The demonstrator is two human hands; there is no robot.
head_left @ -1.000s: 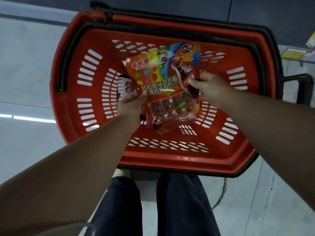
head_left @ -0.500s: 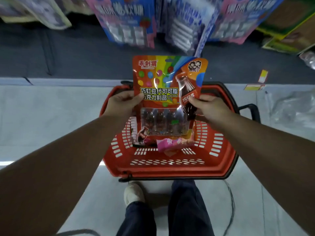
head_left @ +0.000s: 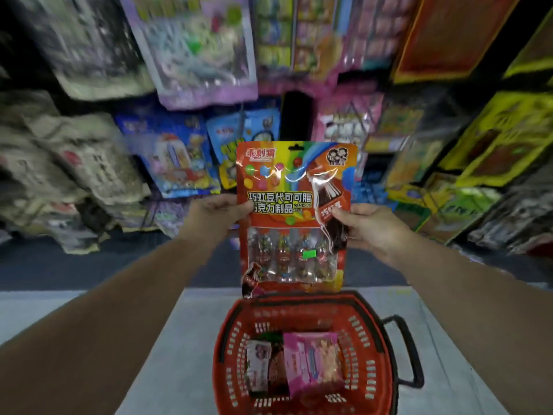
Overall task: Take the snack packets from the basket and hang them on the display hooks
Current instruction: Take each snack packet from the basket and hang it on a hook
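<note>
A: Held upright in front of the display: one orange snack packet (head_left: 294,217), rainbow print on top, a cola-bottle picture down its right side, a clear window of small bottles below.

B: And the hands?

A: Both closed on it. Left hand (head_left: 214,215) pinching the left edge at mid-height, thumb across the front. Right hand (head_left: 369,227) pinching the right edge, thumb over the printed bottle. Both arms stretched forward.

B: Hang hole visible?

A: Yes, a small dark slot at the top centre of the packet, free of any hook. Level with a narrow dark gap (head_left: 296,118) in the display just behind and above. Hooks themselves impossible to make out in the blur.

B: Around that gap?

A: Hanging goods (head_left: 191,49) packed close on every side: blue bags to the left, pink and purple cards above, yellow and green boxes off to the right. All smeared, no print readable.

B: Basket?

A: Red basket (head_left: 227,348) on the pale floor, directly below the held packet and well apart from it, black handle (head_left: 410,351) folded out to the right. Inside, a pink packet (head_left: 311,360) lying flat on top, a white-and-dark packet (head_left: 258,365) to its left, something dark between them, too dim to identify.

B: Anything touching the held packet besides the hands?

A: Nothing. Bottom edge clear above the basket rim.
</note>
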